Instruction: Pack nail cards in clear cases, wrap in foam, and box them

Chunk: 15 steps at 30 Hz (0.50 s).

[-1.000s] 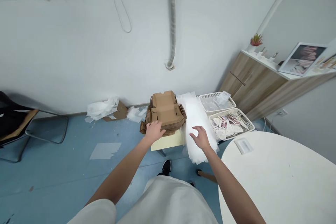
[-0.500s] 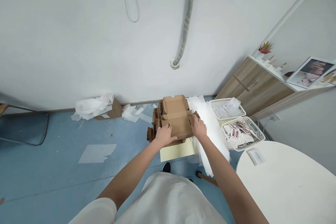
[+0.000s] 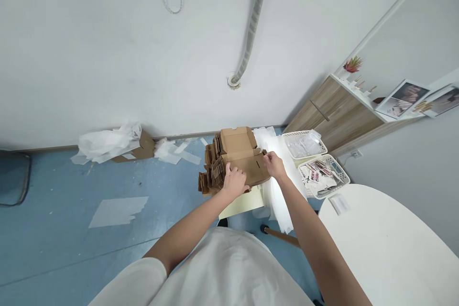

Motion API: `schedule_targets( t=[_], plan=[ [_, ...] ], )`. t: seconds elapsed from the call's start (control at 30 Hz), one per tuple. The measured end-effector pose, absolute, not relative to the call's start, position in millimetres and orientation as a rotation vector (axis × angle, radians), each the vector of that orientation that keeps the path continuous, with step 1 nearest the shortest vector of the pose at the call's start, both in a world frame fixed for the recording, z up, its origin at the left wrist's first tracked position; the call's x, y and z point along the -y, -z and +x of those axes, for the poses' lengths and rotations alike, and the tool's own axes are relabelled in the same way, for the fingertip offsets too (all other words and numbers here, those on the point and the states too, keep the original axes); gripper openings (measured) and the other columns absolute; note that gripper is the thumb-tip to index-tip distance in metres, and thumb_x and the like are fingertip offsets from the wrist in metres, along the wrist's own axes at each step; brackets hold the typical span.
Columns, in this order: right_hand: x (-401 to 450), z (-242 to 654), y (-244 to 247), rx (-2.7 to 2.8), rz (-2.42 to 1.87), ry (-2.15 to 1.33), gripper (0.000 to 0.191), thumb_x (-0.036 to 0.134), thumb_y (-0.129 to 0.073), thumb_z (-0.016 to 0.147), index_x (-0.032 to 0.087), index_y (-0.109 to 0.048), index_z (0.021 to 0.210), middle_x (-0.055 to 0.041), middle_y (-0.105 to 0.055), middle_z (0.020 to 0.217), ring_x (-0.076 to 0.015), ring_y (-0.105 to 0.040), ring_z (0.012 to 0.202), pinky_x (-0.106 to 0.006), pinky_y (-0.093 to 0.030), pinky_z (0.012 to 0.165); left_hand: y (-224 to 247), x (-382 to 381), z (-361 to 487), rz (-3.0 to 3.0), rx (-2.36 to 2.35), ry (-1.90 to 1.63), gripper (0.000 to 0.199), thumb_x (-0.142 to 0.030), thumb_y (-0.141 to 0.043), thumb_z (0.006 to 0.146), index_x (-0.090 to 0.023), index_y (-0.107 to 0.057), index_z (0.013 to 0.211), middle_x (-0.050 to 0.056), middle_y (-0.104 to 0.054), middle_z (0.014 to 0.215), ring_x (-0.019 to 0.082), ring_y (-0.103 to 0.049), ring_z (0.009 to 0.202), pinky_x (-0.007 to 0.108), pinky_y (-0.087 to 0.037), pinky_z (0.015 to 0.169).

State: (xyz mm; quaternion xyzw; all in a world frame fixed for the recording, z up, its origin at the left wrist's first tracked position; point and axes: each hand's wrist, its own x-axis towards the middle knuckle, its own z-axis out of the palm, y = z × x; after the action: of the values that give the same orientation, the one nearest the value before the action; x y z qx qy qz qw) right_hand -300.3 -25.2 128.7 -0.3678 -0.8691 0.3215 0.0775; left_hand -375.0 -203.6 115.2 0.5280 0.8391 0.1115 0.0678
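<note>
A stack of flattened cardboard boxes (image 3: pixel 237 142) stands low in front of me, its slotted front panel facing up. On the left part of that panel lies my left hand (image 3: pixel 235 181), thumb and index finger spread apart. My right hand (image 3: pixel 275 165) pinches the folded flap at the right edge of the top cardboard box (image 3: pixel 254 168). Folded edges of more boxes stick out on the left side of the stack. The fingertips of my right hand are partly hidden behind the flap.
White foam sheeting (image 3: pixel 280 196) lies right of the stack, beside two white baskets (image 3: pixel 324 194) of packets and clear plastic. A round white table (image 3: pixel 387 244) stands at the right. Pale yellow board (image 3: pixel 244 203) lies under the boxes. Wrapping scraps (image 3: pixel 109 143) lie by the wall.
My right hand has gone from lying on the panel to pinching its right flap. My left hand has slid slightly right across the cardboard. The view has shifted a little.
</note>
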Motion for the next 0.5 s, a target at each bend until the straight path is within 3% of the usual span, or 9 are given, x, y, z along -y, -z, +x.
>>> schedule_targets(
  t=[0.13, 0.2, 0.3, 0.4, 0.5],
  plan=[
    [23.3, -294.4, -118.1, 2.807, -1.090, -0.457, 0.025, 0.025, -0.052, 0.072, 0.017, -0.049, 0.095, -0.0099, -0.055, 0.094, -0.0208, -0.054, 0.082, -0.029, -0.039, 0.067, -104.8, 200.7, -379.2, 1.504, -2.492, -0.338, 0.034, -0.047, -0.057, 0.068, -0.015, -0.064, 0.073, 0.010, -0.064, 0.074, 0.026, -0.057, 0.076, 0.053, -0.012, 0.094],
    [21.2, -290.1, -112.9, 2.805, -1.108, -0.354, 0.034, 0.019, -0.052, 0.070, 0.015, -0.047, 0.104, -0.0120, -0.052, 0.100, -0.0209, -0.053, 0.083, -0.030, -0.038, 0.067, -99.5, 201.7, -381.2, 1.470, -2.484, -0.377, 0.033, -0.046, -0.053, 0.072, -0.015, -0.064, 0.070, 0.009, -0.064, 0.071, 0.024, -0.059, 0.071, 0.054, -0.012, 0.094],
    [22.3, -285.2, -111.6, 2.641, -1.053, -0.334, 0.036, 0.023, -0.047, 0.075, 0.015, -0.044, 0.110, -0.0122, -0.050, 0.103, -0.0211, -0.051, 0.087, -0.030, -0.039, 0.069, -92.9, 202.9, -382.8, 1.483, -2.494, -0.413, 0.031, -0.036, -0.045, 0.079, -0.016, -0.063, 0.063, 0.006, -0.064, 0.064, 0.020, -0.060, 0.064, 0.054, -0.008, 0.096],
    [33.3, -279.0, -116.3, 2.526, -0.909, -0.333, 0.027, 0.031, -0.036, 0.083, 0.015, -0.049, 0.101, -0.0100, -0.055, 0.093, -0.0196, -0.051, 0.085, -0.030, -0.038, 0.072, -89.0, 203.1, -383.6, 1.564, -2.529, -0.436, 0.030, -0.026, -0.043, 0.081, -0.018, -0.062, 0.061, 0.003, -0.063, 0.057, 0.018, -0.059, 0.060, 0.052, -0.003, 0.099],
    [51.3, -267.6, -117.3, 2.774, -0.643, -0.337, 0.030, 0.032, -0.030, 0.086, 0.017, -0.055, 0.081, -0.0067, -0.060, 0.076, -0.0172, -0.053, 0.073, -0.030, -0.036, 0.074, -87.6, 203.6, -384.8, 1.590, -2.577, -0.513, 0.027, -0.021, -0.042, 0.082, -0.018, -0.062, 0.063, 0.002, -0.061, 0.053, 0.017, -0.059, 0.055, 0.053, -0.003, 0.099]
  ],
)
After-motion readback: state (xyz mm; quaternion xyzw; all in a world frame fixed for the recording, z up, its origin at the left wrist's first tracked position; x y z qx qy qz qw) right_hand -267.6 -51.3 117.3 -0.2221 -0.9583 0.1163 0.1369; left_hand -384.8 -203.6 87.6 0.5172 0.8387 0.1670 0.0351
